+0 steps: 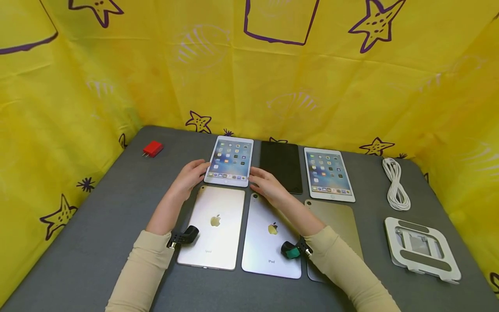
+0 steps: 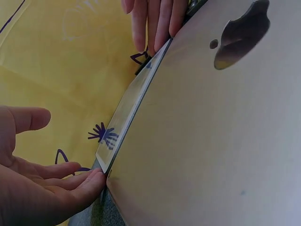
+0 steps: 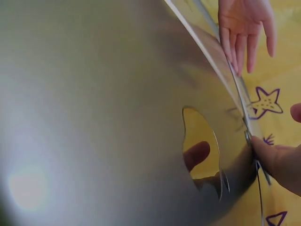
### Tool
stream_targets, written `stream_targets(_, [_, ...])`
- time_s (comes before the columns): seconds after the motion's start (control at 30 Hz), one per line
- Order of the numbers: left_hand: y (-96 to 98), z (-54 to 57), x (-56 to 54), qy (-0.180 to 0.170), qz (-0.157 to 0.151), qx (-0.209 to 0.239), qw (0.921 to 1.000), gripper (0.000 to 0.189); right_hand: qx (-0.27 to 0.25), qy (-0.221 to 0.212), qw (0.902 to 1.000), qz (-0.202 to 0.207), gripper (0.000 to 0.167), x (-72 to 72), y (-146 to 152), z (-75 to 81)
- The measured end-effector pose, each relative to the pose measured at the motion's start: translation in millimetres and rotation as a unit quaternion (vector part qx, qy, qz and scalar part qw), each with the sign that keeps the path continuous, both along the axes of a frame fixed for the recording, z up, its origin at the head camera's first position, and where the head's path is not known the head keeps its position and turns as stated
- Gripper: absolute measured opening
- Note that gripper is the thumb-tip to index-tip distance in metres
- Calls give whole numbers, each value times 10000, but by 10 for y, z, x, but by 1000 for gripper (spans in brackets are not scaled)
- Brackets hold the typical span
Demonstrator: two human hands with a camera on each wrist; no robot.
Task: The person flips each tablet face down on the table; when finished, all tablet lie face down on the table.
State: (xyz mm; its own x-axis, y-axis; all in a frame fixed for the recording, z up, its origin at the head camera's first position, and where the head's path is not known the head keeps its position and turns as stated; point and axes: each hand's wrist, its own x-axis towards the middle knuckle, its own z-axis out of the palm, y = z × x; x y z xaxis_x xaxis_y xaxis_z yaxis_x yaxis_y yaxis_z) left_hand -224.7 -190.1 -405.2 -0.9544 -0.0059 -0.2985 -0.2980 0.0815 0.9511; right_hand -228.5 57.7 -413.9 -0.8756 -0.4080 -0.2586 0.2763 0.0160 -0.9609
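Observation:
A white tablet point(image 1: 231, 158) lies screen up at the back left, its lit screen showing app icons. My left hand point(image 1: 190, 178) touches its left edge with extended fingertips, thumb apart in the left wrist view. On the opposite side, my right hand point(image 1: 269, 186) has its fingertips at the tablet's right edge, fingers fairly straight. Directly in front lie a gold tablet point(image 1: 218, 229) and a silver tablet point(image 1: 265, 238), both back up. Another gold tablet point(image 1: 339, 221) sits partly hidden under my right forearm. A dark-screened tablet point(image 1: 280, 162) and a second lit white tablet point(image 1: 328, 173) complete the back row.
At the far left is a red charger plug point(image 1: 153, 148). Toward the right lie a coiled white cable point(image 1: 395, 186) and a folded white stand point(image 1: 425, 255). Yellow patterned cloth point(image 1: 241, 86) hangs behind and along both sides of the grey table point(image 1: 117, 208).

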Motion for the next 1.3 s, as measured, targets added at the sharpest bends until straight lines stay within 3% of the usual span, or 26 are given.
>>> stream_targets(0.17, [-18, 11, -32, -53, -70, 90, 9999, 67, -85, -24, 9999, -103, 54, -1, -40, -4])
stream_targets(0.37, [-67, 34, -106, -408, -215, 405, 9981, 63, 212, 260, 9992, -214, 50, -34, -64, -26])
stream_targets(0.6, [-82, 2, -185, -566, -101, 603, 9965, 53, 463, 359, 9981, -182, 50, -57, -85, -38])
stream_targets(0.7, [-72, -7, -179, -390, -72, 462, 9981, 51, 614, 358, 9973, -169, 54, -64, -113, -47])
stream_targets(0.83, [-44, 14, -153, 6, 226, 163, 9996, 49, 786, 389, 9960, -160, 56, -59, -168, -35])
stream_targets(1.03, [4, 108, -111, 698, 572, -358, 9953, 45, 572, 215, 9978, -264, 56, -81, -255, -7])
stream_targets(1.3, [141, 296, -63, 1130, 602, -314, 9913, 43, 399, -28, 9991, -126, 54, -103, -364, 23])
